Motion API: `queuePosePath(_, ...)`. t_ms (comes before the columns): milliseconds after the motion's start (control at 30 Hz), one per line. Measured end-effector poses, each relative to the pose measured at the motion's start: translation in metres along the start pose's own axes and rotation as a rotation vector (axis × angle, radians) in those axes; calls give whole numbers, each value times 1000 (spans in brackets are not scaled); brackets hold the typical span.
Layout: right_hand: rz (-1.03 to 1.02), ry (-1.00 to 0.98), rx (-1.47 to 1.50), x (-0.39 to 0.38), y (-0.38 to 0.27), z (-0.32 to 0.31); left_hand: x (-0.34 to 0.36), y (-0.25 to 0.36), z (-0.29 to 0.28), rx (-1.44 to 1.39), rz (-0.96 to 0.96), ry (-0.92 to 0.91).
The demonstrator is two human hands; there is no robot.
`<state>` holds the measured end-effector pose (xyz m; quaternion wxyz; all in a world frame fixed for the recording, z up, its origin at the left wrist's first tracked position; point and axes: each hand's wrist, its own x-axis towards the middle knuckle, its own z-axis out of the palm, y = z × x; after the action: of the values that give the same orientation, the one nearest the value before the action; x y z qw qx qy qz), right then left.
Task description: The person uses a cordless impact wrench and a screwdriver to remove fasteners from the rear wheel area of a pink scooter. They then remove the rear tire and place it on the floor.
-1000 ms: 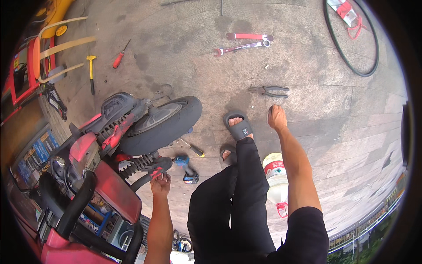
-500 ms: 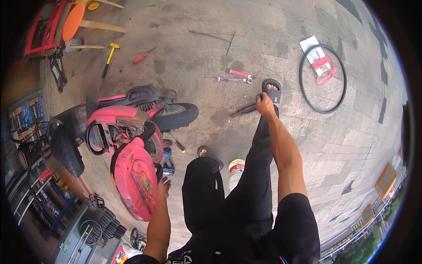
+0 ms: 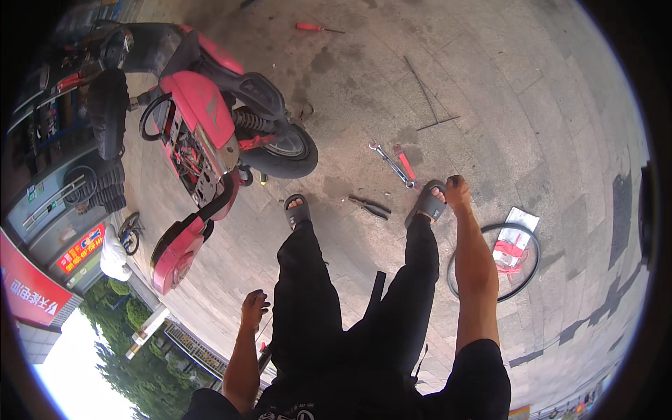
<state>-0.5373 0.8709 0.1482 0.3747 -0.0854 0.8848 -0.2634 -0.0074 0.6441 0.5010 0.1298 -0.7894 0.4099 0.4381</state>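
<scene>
My left hand (image 3: pixel 253 306) hangs beside my left thigh, its fingers loosely apart and holding nothing. My right hand (image 3: pixel 456 190) hangs down past my right knee, just above my right sandal (image 3: pixel 428 203). Its fingers are curled in and nothing shows in it. Black pliers (image 3: pixel 371 206) lie on the paving between my feet. A silver wrench (image 3: pixel 385 159) and a red-handled tool (image 3: pixel 404 162) lie just beyond them. A red scooter (image 3: pixel 210 133) with its panels off stands at the upper left, its rear wheel (image 3: pixel 283 148) near my left sandal (image 3: pixel 297 210).
A loose bicycle tyre (image 3: pixel 532 269) lies on the paving at my right, with a white and red package (image 3: pixel 514 239) inside it. A red screwdriver (image 3: pixel 311 27) lies at the top. Thin rods (image 3: pixel 423 94) lie beyond the wrench. Stacked tyres (image 3: pixel 105 189) and shop signs fill the left edge.
The view has swung round and the scooter now sits at the upper left. My left hand has come off the scooter and hangs free. My right hand has drawn back from the pliers.
</scene>
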Motion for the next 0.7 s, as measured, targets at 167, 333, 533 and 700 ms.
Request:
queuePosePath(167,-225,-99,-77,-5,-13,-1,-41,-46,5,-22,-138,17)
queuePosePath(333,3,-72,41,-19,-20,-8,-23,-39,13,-152,-141,-100)
queuePosePath(533,165,-302,98,-56,-107,-48,-2,-28,25,-462,-92,-139)
queuePosePath(700,131,-419,-11,-48,-195,-7,-26,-47,45,-631,-257,-62)
